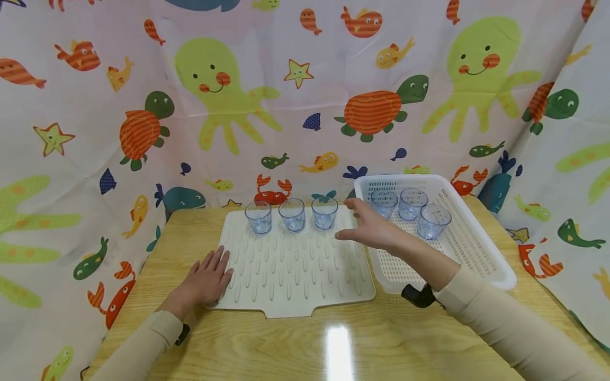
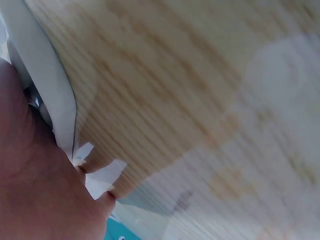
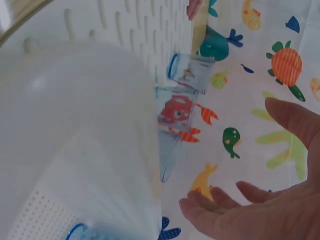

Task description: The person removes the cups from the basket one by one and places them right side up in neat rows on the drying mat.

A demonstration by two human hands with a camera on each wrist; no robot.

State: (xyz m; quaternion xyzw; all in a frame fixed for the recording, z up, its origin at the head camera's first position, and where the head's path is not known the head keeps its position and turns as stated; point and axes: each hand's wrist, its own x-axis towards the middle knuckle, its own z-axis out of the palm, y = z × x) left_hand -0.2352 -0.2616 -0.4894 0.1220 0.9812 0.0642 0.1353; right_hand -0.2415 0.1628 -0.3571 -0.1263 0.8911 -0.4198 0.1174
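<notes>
A person's left hand (image 1: 209,278) lies palm down on the left edge of a cream tray (image 1: 295,272), its fingers extended and close together, gripping nothing. The right hand (image 1: 369,227) is held in the air above the tray's far right corner, thumb and fingers spread wide in a C shape with only air between them. Just left of it, three tumblers (image 1: 292,216) stand upright in a row along the tray's far side, clear with a blue tint, wider at the mouth than at the base. The tray is covered in short raised ridges, like elongated grains, and has a tab on its near edge.

To the right sits a white basket (image 1: 469,227) with perforated walls and floor; three more glasses (image 1: 434,222) of the same kind stand in its far part. The right forearm, in a beige sleeve (image 1: 519,323), hides some of its near left side. Both rest on a wood-grain bench (image 1: 248,344) with a bright glare spot. Behind hangs cloth (image 1: 267,53) printed with sea animals.

In the right wrist view, a milky shape (image 3: 90,125) (too blurred to identify) covers much of the left. The left wrist view crops that hand, its fingers mostly out of sight.
</notes>
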